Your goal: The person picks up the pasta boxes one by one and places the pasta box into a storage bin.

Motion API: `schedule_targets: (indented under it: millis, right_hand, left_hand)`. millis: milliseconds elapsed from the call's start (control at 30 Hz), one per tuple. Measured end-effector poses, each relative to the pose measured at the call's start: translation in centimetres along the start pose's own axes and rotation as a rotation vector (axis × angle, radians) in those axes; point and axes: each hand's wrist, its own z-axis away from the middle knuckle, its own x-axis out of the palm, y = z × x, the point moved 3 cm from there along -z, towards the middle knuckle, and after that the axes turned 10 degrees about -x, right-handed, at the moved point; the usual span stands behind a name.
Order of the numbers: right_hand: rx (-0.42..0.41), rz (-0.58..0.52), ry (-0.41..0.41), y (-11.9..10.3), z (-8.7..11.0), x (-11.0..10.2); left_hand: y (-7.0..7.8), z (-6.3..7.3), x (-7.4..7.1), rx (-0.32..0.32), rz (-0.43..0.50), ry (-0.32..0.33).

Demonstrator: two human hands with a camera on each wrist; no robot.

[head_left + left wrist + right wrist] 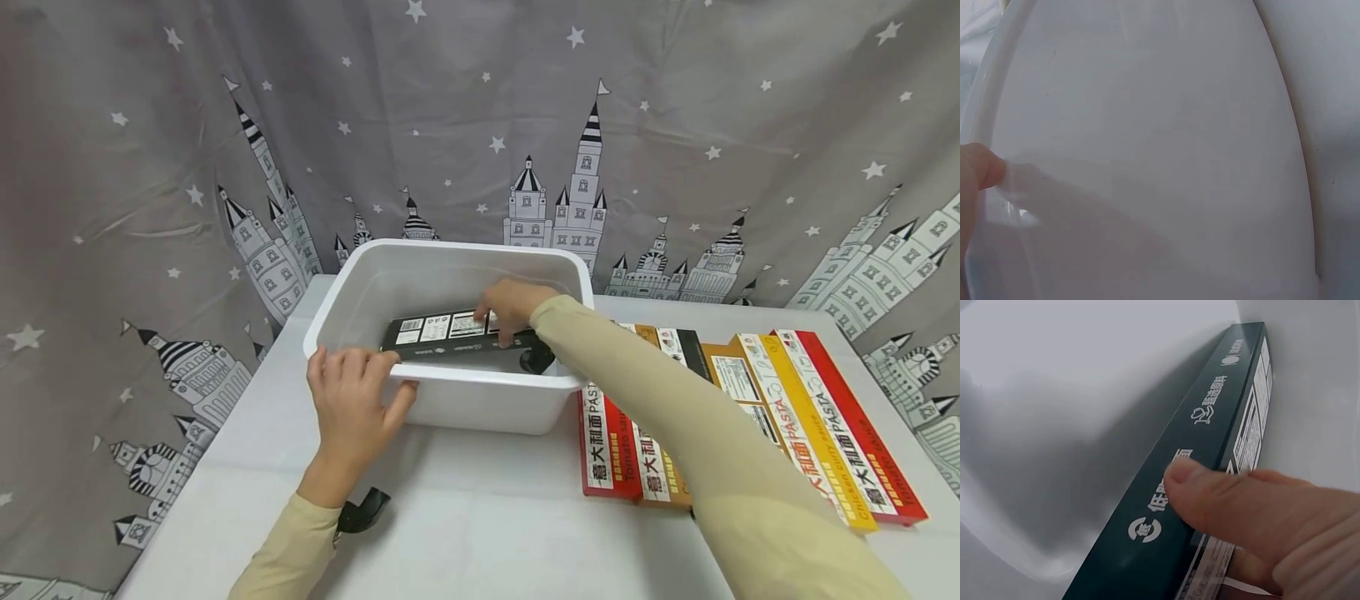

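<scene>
A white plastic bin point(465, 372) stands at the middle of the table. My left hand point(351, 400) grips its front rim near the left corner, fingers over the edge and thumb against the outer wall point(1147, 125). Inside the bin, my right hand point(513, 304) holds a long dark box point(438, 329) with white label panels near its right end. In the right wrist view the thumb point(1210, 494) presses on the dark green face of this box point(1204, 419), which bears white characters; the other fingers are mostly hidden behind it.
Right of the bin, several long pasta boxes lie side by side, among them a red box point(855, 408) and a yellow one point(806, 400). The right forearm crosses above some of them. A grey curtain point(465, 117) with castles and stars hangs behind the white table point(480, 517).
</scene>
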Motion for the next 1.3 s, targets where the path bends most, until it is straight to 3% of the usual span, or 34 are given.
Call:
schedule_targets:
  millis: [200, 733, 967, 1133, 1300]
  right_hand:
    - [0.019, -0.103, 0.054, 0.2, 0.5, -0.4]
    - [0.016, -0.100, 0.071, 0.4, 0.1, -0.7]
    - [-0.052, -0.119, 0.117, 0.2, 0.4, -1.8]
    - [-0.094, -0.154, 0.199, 1.0, 1.9, -3.2]
    - [-0.093, -0.147, 0.271, 1.8, 4.5, -5.8]
  left_hand:
    - [0.1, 0.0, 0.1, 0.002, -0.003, 0.004]
    - [0.2, -0.1, 0.1, 0.005, -0.015, 0.004]
    - [0.3, -0.1, 0.2, 0.006, -0.005, 0.007]
    - [0.4, -0.1, 0.3, 0.005, -0.007, 0.001]
    - [0.2, 0.0, 0.3, -0.004, -0.006, 0.001]
